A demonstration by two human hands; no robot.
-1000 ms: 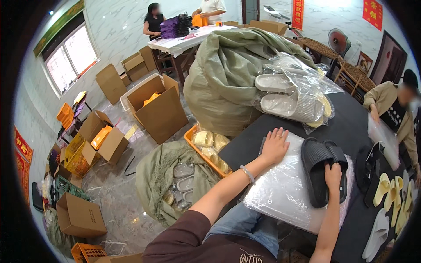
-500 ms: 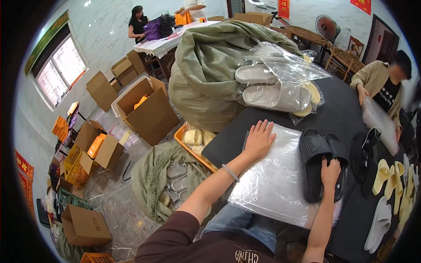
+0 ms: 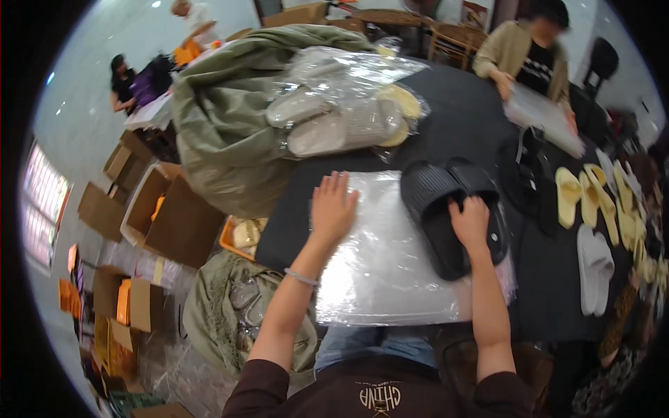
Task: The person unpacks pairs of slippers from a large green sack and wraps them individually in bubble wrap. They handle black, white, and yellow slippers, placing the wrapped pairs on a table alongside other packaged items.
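Note:
My left hand (image 3: 334, 209) lies flat with its fingers stretched out, at the upper left edge of a stack of clear plastic bags (image 3: 376, 261). My right hand (image 3: 471, 221) grips a pair of black slide slippers (image 3: 433, 198) by their inner edges, its fingers reaching in below the ribbed straps. The slippers rest side by side over the right part of the bags, toes pointing away from me. What the fingertips touch inside the slippers is hidden.
Bagged grey slippers (image 3: 341, 129) lie at the far side beside a big green sack (image 3: 230, 139). Yellow slippers (image 3: 568, 197) and white slippers (image 3: 594, 268) line the right side of the black table (image 3: 456, 104). Across it, a person holds plastic bags (image 3: 543, 118). Cardboard boxes (image 3: 181, 219) stand left.
The view has turned to the right, so the scene sits further left. Both hands keep about the same places on the bags and the slippers.

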